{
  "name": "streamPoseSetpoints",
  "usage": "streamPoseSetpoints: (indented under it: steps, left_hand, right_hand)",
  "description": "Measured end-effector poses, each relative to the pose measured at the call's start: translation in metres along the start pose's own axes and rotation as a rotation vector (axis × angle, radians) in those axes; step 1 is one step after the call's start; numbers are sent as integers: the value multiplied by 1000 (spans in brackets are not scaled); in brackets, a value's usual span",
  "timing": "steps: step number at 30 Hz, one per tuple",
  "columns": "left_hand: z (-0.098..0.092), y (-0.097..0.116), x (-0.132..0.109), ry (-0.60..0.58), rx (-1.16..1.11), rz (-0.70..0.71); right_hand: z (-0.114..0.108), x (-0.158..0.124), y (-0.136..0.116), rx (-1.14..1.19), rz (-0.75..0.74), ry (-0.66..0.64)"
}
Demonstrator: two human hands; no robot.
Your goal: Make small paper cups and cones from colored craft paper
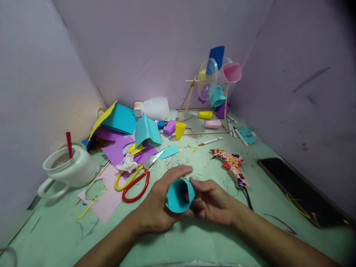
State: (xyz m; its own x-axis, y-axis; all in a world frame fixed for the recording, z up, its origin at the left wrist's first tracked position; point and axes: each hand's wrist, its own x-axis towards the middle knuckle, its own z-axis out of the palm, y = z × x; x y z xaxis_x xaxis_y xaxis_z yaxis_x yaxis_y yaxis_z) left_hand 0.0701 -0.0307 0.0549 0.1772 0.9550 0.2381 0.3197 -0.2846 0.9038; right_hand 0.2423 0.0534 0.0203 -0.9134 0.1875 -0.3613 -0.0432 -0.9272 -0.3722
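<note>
Both my hands hold a teal paper rolled into a cone or tube [178,195] just above the green table [194,241]. My left hand [158,204] wraps around its left side, fingers curled over the top. My right hand [213,202] pinches the right edge of the roll, fingers closed on it. The open mouth of the roll faces me. Scissors with red and yellow handles [136,178] lie just left of my left hand.
Sheets of teal, purple, pink and yellow paper [122,144] are piled at the back left beside a white jug [69,167]. A patterned glue gun [232,165] lies to the right, a dark phone [294,187] further right. A stick-and-cup wheel model [214,85] stands at the back.
</note>
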Motion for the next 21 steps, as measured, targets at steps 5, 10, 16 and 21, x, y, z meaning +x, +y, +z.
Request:
streamPoseSetpoints:
  steps: [5,10,16,21]
  left_hand:
    - [7,-1,2,28,-24,34]
    - [5,-3,2,48,13,28]
    - [6,-5,2,67,31,-47]
    - [3,-4,4,101,17,-124]
  right_hand:
    - [9,-3,1,-45,-51,112]
    - [18,-7,-6,-27,-82,296]
    - [19,-7,-9,119,-21,367]
    - [23,-7,-7,39,-64,456]
